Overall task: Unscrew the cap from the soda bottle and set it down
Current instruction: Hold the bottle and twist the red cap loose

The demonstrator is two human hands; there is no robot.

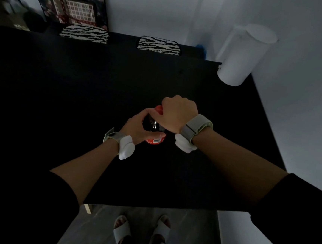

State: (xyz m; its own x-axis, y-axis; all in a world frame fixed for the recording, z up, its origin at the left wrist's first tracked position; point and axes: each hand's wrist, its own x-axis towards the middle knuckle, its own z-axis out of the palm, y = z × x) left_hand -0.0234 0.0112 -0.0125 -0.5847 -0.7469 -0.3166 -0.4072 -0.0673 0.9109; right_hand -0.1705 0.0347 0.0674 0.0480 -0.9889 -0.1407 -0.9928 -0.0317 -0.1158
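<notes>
A dark soda bottle (pixel 153 126) with a red label stands upright on the black table (pixel 61 93), near its middle. My left hand (pixel 136 127) wraps around the bottle's body from the left. My right hand (pixel 178 114) comes from above and closes over the red cap (pixel 158 109), of which only the left edge shows. Both wrists carry pale straps with white pods.
A tall white cylinder (pixel 244 55) stands at the table's far right corner. Two zebra-striped chair backs (pixel 84 33) sit along the far edge, with a dark picture behind them. The near table edge is right in front of my feet in white slippers.
</notes>
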